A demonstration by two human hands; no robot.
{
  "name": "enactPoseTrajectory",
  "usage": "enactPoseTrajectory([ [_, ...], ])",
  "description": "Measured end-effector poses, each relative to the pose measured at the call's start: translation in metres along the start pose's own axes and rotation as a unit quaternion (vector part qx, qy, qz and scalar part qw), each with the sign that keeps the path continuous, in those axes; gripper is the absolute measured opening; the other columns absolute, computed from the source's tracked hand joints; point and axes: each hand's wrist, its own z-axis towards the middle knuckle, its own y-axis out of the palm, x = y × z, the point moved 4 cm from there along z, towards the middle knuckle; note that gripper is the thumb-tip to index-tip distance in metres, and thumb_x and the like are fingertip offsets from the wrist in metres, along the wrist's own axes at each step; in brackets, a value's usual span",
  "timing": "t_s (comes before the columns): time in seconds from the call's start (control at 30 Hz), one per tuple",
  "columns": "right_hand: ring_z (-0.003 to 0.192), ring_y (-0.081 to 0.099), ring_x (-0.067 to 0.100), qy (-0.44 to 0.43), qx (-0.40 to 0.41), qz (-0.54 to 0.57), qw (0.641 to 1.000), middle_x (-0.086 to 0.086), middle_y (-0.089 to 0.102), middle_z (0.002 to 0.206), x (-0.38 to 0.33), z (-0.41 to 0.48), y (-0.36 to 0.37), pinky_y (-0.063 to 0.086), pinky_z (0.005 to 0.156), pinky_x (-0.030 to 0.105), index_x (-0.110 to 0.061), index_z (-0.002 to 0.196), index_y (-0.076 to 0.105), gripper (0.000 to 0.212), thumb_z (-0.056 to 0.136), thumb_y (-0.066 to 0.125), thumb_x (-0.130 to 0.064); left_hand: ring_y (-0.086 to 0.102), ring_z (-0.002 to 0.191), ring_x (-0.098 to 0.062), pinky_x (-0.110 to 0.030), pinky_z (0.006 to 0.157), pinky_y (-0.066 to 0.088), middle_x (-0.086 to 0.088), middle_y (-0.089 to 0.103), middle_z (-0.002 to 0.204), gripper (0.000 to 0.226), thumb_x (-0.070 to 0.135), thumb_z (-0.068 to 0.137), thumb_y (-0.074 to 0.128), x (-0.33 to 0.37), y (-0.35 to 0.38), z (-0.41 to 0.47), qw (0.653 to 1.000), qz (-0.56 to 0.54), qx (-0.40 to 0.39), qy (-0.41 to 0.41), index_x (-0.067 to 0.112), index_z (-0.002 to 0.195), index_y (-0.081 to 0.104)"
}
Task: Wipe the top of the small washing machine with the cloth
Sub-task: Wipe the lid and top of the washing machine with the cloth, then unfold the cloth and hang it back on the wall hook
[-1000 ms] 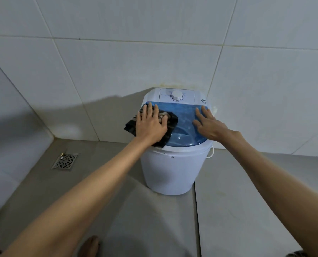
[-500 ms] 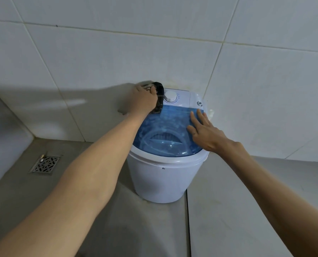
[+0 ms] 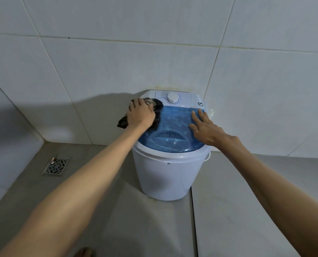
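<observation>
A small white washing machine (image 3: 165, 179) stands on the floor against the tiled wall. It has a translucent blue lid (image 3: 174, 127) and a white control panel with a round dial (image 3: 172, 98) at the back. My left hand (image 3: 140, 115) presses a dark cloth (image 3: 155, 105) onto the lid's back left corner. Part of the cloth hangs off the left side below my wrist. My right hand (image 3: 205, 129) lies flat on the right side of the lid, fingers spread.
A metal floor drain (image 3: 55, 166) sits in the grey floor to the left. White tiled walls meet in a corner at the left. A toe of my foot (image 3: 84, 252) shows at the bottom edge.
My left hand, with the cloth, slid from the lid's left side up to the back left corner near the panel and has now come slightly forward. My right hand stayed on the lid.
</observation>
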Motion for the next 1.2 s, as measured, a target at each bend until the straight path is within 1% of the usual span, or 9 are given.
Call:
enactPoseTrajectory([
  [0.13,0.152,-0.008,0.023,-0.007,-0.001,0.0,1.0,0.004,-0.012,0.165,0.0,0.001,-0.003,0.006,0.121,0.047,-0.018,0.157,0.001,0.061,0.103,0.023,-0.035,0.001,0.152,-0.03,-0.046,0.122,0.001,-0.014,0.007,0.165,0.064,0.04,0.104,0.022,0.026,0.008,-0.042,0.989,0.075,-0.065,0.105,0.003,0.155,0.013],
  [0.3,0.152,-0.003,0.03,-0.004,0.042,0.008,0.999,0.011,-0.003,0.165,-0.007,-0.015,-0.012,0.007,0.12,0.045,-0.007,0.156,0.009,0.057,0.104,0.028,-0.023,-0.009,0.152,-0.024,-0.042,0.123,-0.006,-0.012,-0.006,0.165,0.07,0.043,0.103,0.021,0.053,0.008,-0.091,0.971,0.054,-0.149,0.178,0.004,0.156,0.001],
  [0.4,0.139,0.03,0.034,-0.003,0.099,0.086,0.991,0.018,0.036,0.148,-0.01,-0.033,-0.023,0.031,0.106,0.045,-0.006,0.127,0.047,0.035,0.096,0.031,-0.006,-0.01,0.152,-0.022,-0.039,0.123,-0.007,-0.012,-0.008,0.165,0.067,0.039,0.104,0.022,0.058,-0.004,-0.112,0.96,0.021,-0.198,0.199,0.004,0.156,0.0],
  [0.47,0.117,0.05,0.037,0.006,0.142,0.134,0.981,0.02,0.054,0.123,-0.012,-0.044,-0.03,0.04,0.089,0.041,-0.006,0.108,0.057,0.027,0.096,0.034,-0.008,-0.004,0.152,-0.022,-0.036,0.122,-0.002,-0.011,-0.002,0.165,0.062,0.031,0.104,0.025,0.059,-0.014,-0.122,0.957,-0.03,-0.212,0.196,0.005,0.157,0.007],
  [0.53,0.115,0.055,0.037,0.01,0.167,0.155,0.974,0.019,0.061,0.125,-0.02,-0.054,-0.032,0.044,0.09,0.041,-0.002,0.119,0.061,0.035,0.099,0.04,-0.021,0.018,0.15,-0.023,-0.035,0.12,0.016,-0.01,0.017,0.164,0.056,0.019,0.101,0.032,0.059,-0.027,-0.128,0.954,-0.119,-0.217,0.167,0.007,0.155,0.023],
  [0.6,0.111,0.06,0.031,0.004,0.164,0.143,0.976,0.01,0.066,0.122,-0.033,-0.064,-0.027,0.046,0.089,0.04,-0.006,0.116,0.066,0.042,0.097,0.047,-0.039,0.047,0.13,-0.024,-0.032,0.103,0.038,-0.011,0.048,0.146,0.049,0.005,0.095,0.037,0.053,-0.04,-0.129,0.951,-0.204,-0.197,0.125,0.007,0.142,0.046],
  [0.67,0.106,0.062,0.026,0.007,0.149,0.075,0.986,0.001,0.069,0.111,-0.045,-0.068,-0.014,0.045,0.084,0.038,-0.014,0.107,0.069,0.044,0.091,0.053,-0.052,0.056,0.118,-0.026,-0.029,0.092,0.043,-0.012,0.061,0.129,0.045,-0.004,0.091,0.04,0.044,-0.051,-0.131,0.956,-0.226,-0.16,0.101,0.006,0.131,0.057],
  [0.93,0.087,0.067,0.024,0.065,0.15,0.091,0.982,0.002,0.068,0.081,-0.066,-0.084,-0.008,0.042,0.07,0.031,-0.012,0.082,0.064,0.018,0.08,0.071,-0.029,0.062,0.106,-0.025,-0.032,0.086,0.049,-0.009,0.066,0.117,0.032,0.002,0.087,0.053,0.027,-0.064,-0.147,0.97,-0.092,-0.179,0.135,0.006,0.117,0.063],
  [1.2,0.098,0.065,0.018,-0.062,0.154,0.092,0.982,-0.005,0.073,0.104,-0.082,-0.117,-0.061,0.043,0.075,0.026,-0.023,0.1,0.072,0.023,0.078,0.073,-0.029,0.058,0.091,-0.021,-0.045,0.09,0.052,-0.001,0.057,0.098,0.055,0.005,0.079,0.067,0.031,-0.106,-0.13,0.967,-0.152,-0.165,0.124,0.018,0.13,0.055],
])
